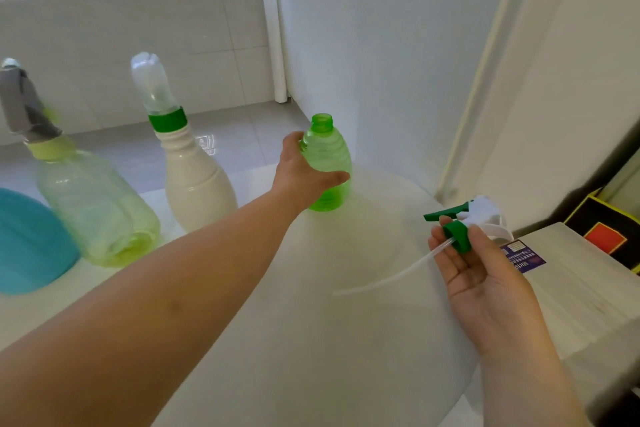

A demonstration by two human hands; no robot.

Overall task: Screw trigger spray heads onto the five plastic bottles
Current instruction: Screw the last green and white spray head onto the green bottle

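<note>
At the far left edge of the round white table (311, 340) sits a teal bottle (27, 243), cut off by the frame, and just beside it a pale green bottle (93, 208) wearing a grey trigger head (24, 107). Next stands a cream bottle (197, 184) with a green collar and a clear cap over its top. The left hand (304, 173) is wrapped around a small green bottle (329, 163), upright on the table with its neck open. The right hand (485, 274), palm up, pinches a green-and-white trigger spray head (467, 218) by its collar, its clear dip tube trailing leftward. Behind it lies a purple label (523, 256) whose print is too blurred to read.
</note>
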